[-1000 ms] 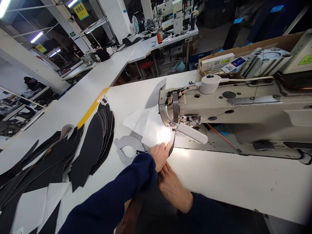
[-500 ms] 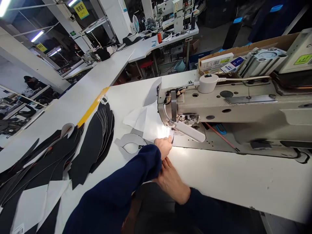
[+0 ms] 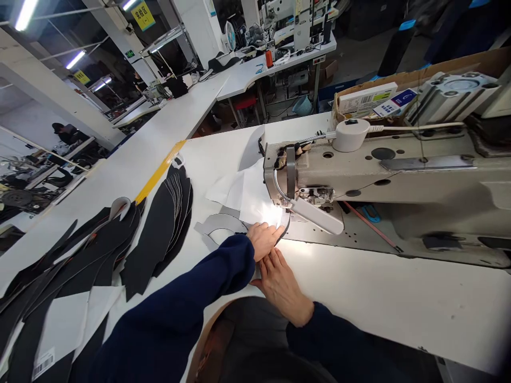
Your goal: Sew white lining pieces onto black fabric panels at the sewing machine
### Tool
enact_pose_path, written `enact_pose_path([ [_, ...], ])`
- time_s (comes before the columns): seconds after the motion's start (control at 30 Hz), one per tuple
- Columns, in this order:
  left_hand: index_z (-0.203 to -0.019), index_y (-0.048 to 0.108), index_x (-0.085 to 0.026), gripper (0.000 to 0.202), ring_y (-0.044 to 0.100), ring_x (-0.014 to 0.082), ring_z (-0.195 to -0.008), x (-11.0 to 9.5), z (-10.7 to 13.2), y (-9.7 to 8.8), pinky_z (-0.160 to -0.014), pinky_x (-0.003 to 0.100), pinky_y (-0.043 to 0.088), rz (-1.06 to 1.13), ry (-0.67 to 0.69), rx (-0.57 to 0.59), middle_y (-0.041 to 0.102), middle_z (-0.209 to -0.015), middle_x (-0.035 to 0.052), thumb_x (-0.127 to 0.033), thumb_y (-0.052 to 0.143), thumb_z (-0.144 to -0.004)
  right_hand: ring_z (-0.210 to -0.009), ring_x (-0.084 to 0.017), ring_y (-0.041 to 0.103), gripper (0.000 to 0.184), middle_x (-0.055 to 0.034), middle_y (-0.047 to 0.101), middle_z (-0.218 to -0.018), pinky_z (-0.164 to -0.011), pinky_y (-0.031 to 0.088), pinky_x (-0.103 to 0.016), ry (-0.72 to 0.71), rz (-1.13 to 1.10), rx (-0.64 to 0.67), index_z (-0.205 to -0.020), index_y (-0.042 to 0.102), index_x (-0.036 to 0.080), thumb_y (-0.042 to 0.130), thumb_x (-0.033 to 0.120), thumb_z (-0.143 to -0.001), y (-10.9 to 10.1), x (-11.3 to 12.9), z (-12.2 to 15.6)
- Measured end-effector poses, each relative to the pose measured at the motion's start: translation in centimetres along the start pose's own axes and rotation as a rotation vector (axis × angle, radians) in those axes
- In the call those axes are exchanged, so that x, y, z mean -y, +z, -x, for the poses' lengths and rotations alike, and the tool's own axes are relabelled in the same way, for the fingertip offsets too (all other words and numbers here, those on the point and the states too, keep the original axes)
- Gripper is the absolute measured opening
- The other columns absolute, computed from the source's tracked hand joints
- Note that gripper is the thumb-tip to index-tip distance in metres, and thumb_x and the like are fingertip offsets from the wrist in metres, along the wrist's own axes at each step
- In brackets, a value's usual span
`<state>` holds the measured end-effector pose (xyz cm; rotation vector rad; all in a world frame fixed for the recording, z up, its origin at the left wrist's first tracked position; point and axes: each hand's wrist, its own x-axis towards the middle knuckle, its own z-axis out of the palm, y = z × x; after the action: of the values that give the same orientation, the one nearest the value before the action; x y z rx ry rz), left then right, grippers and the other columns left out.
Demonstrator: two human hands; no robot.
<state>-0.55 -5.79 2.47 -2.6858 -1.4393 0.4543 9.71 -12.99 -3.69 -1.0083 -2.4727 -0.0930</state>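
Note:
My left hand (image 3: 264, 239) lies flat with fingers stretched toward the needle of the sewing machine (image 3: 383, 175), pressing on a dark fabric piece (image 3: 286, 232) lit by the machine lamp (image 3: 317, 216). Just behind it, my right hand (image 3: 281, 285) rests palm down on the table, fingers extended and touching the left hand. A grey cut piece (image 3: 217, 226) with a curved opening lies to the left of my left hand. White fabric sheets (image 3: 239, 191) lie behind it next to the machine head.
Fanned stacks of black cut pieces (image 3: 167, 223) and more black and white pieces (image 3: 67, 276) cover the left of the white table (image 3: 379, 298). A cardboard box (image 3: 371, 98) stands behind the machine. Other sewing stations (image 3: 275, 42) fill the back.
Both hands have slid forward a little toward the needle, feeding the dark piece under the machine head. The camera has shifted slightly.

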Motion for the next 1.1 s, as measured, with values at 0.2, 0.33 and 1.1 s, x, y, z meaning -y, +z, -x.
enact_pose_path([
  [0.2, -0.132, 0.037, -0.009, 0.046, 0.058, 0.0237, -0.093, -0.3, -1.8, -0.2, -0.073, 0.035, 0.044, 0.006, 0.018, 0.063, 0.062, -0.099, 0.0126, -0.017, 0.043, -0.088, -0.112, -0.035, 0.048, 0.048, -0.0229, 0.059, -0.112, -0.101, 0.033, -0.05, 0.001, -0.018, -0.027, -0.113, 0.058, 0.0, 0.058, 0.037, -0.083, 0.4, -0.1, -0.2],
  [0.33, -0.129, 0.04, -0.006, 0.043, 0.061, 0.0237, -0.087, -0.5, -3.2, -0.5, -0.067, 0.034, 0.045, 0.006, -0.027, 0.058, 0.064, -0.094, 0.0136, -0.014, 0.041, -0.087, -0.112, -0.034, 0.048, 0.044, -0.0221, 0.06, -0.109, -0.1, 0.034, -0.05, -0.009, -0.012, -0.042, -0.114, 0.057, -0.001, 0.055, 0.031, -0.084, 0.3, -1.1, -0.9],
  [1.1, -0.109, 0.052, -0.012, 0.028, 0.05, 0.0241, -0.097, -0.8, -2.9, -1.5, -0.075, 0.032, 0.045, 0.085, 0.018, 0.08, 0.054, -0.105, 0.012, -0.018, 0.045, -0.084, -0.111, -0.03, 0.051, 0.043, -0.021, 0.059, -0.114, -0.1, 0.036, -0.045, -0.027, -0.034, 0.074, -0.108, 0.061, 0.003, 0.055, 0.039, -0.087, -1.8, -6.0, -0.6],
])
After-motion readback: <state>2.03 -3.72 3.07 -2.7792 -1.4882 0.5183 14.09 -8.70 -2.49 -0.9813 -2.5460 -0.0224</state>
